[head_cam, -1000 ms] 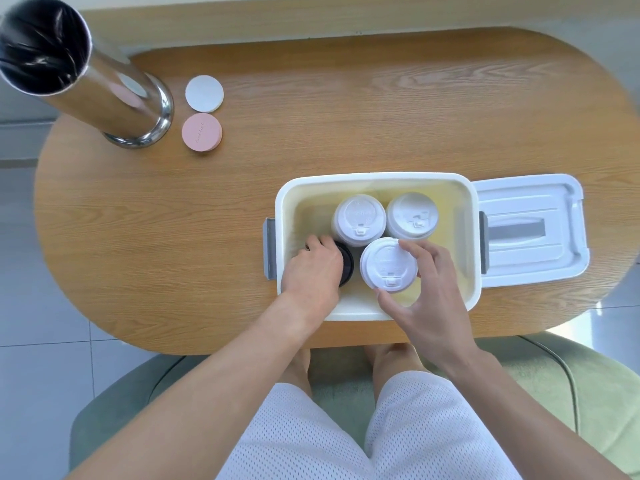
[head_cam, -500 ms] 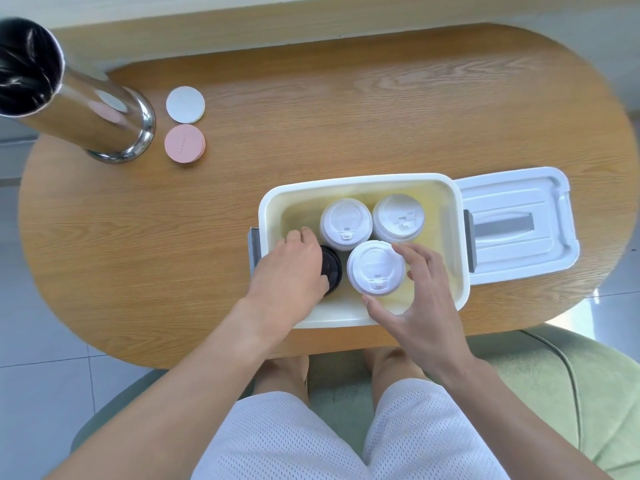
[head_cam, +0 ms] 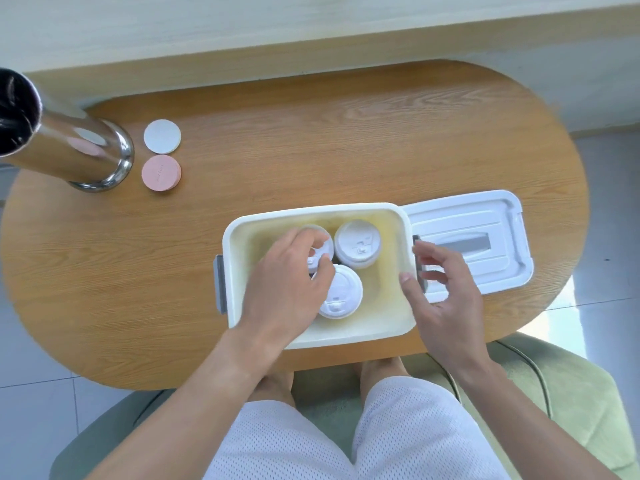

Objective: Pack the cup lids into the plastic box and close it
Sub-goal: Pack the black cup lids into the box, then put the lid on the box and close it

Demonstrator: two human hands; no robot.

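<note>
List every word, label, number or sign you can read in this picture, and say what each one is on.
No text can be read.
Pink coaster: a faint imprint at its middle, too small and blurred to read.
White cup lids in the plastic box: only moulded relief, no legible letters.
Box lid, white coaster and steel cylinder: no marking visible.

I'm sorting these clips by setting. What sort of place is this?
Probably a home or lounge corner, not a workshop: a small oval wooden table, a green cushioned seat the person sits on, a tiled floor, and two coasters beside a steel cylinder.
</note>
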